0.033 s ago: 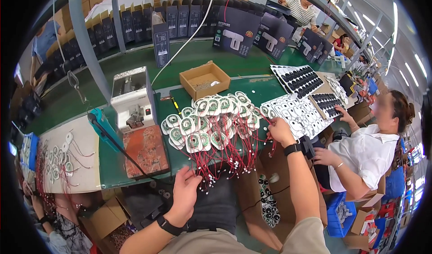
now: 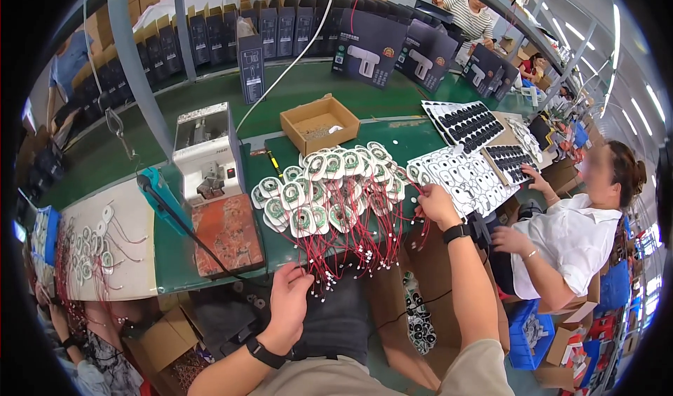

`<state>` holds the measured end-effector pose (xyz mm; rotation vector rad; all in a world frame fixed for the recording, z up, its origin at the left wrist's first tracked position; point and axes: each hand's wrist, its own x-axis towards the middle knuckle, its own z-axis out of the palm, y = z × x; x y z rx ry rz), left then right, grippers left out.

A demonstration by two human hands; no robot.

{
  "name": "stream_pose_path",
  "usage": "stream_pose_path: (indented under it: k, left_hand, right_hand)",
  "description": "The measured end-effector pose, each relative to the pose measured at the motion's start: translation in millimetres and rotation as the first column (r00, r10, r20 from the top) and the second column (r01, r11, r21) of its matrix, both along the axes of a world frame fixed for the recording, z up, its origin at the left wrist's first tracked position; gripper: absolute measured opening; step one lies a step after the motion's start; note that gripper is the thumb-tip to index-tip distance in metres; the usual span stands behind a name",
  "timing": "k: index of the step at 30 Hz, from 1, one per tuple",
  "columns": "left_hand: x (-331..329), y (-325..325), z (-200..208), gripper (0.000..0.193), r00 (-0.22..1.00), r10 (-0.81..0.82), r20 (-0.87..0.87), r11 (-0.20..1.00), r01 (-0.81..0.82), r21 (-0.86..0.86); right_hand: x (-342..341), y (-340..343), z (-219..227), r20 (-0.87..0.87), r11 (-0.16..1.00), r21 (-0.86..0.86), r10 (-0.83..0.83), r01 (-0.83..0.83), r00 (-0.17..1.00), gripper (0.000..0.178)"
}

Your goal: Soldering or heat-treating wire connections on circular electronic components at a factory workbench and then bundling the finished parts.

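Observation:
A heaped pile of white ring-shaped parts with green circuit boards [image 2: 329, 186] lies on the green bench. Their red wires [image 2: 361, 238], tipped with small white connectors, hang over the front edge. My left hand [image 2: 289, 294] is at the pile's near left, thumb and fingers pinched beside the wire ends; what is between them is too small to make out. At the pile's right side my right hand [image 2: 439, 207] has its fingers closed on red wires, which dangle below the fingertips. Both wrists wear dark bands.
A cardboard tray [image 2: 298, 131] stands behind the pile. Left are a white machine [image 2: 209, 151], a reddish block [image 2: 224, 235] and a teal tool [image 2: 165, 200]. White sheets of parts [image 2: 456, 175] lie right, beside a seated co-worker [image 2: 561, 242]. An open carton [image 2: 392, 291] stands below the bench edge.
The co-worker's nearer hand has shifted slightly. My own hands and the pile look practically unmoved.

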<state>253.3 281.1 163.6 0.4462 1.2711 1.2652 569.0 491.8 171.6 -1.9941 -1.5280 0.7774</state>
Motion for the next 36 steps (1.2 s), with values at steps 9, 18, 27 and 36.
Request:
stream_pose_path:
  k: [9, 18, 27, 36]
  left_hand:
    - [12.7, 22.2, -18.5, 0.038, 0.966, -0.237, 0.106, 0.97, 0.241, -0.023]
    - [32.5, 51.2, -41.9, 0.037, 0.905, -0.312, 0.288, 0.949, 0.313, 0.046]
    - [40.2, 61.9, -51.3, 0.037, 0.803, -0.326, 0.498, 0.944, 0.302, 0.131]
    - [50.3, 71.2, -49.4, 0.035, 0.672, -0.277, 0.686, 0.951, 0.296, 0.094]
  right_hand:
    - [-6.3, -24.2, 13.7, 0.107, 0.991, -0.05, 0.128, -0.123, 0.986, 0.038]
    - [-44.3, -40.1, 0.0, 0.251, 0.985, 0.145, 0.059, -0.098, 0.966, 0.039]
    - [-45.7, -41.5, -1.5, 0.378, 0.972, 0.176, 0.08, -0.156, 0.923, 0.044]
    - [-69.7, -52.3, 9.6, 0.175, 0.955, 0.16, 0.22, -0.248, 0.96, 0.037]
